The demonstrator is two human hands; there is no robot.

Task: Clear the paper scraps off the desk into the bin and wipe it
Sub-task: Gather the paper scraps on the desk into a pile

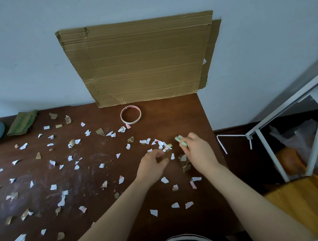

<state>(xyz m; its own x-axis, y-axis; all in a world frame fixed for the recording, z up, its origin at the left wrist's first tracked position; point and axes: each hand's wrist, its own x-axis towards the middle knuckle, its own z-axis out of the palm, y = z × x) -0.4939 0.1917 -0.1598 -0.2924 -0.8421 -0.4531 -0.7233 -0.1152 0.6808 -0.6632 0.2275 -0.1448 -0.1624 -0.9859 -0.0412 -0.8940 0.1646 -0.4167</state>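
The right hand (197, 151) pinches a pale green piece (180, 141); the left hand (151, 164) shows an unclear grip. Hasty sweeping could flick paper scraps (164, 180) off the surface (172, 111).

Dark wooden desk (190, 110), smooth but scuffed and chalky-smeared; torn paper scraps (63, 197) matt; far corrugated cardboard (143, 63); left green pad (22, 123), perhaps cloth.
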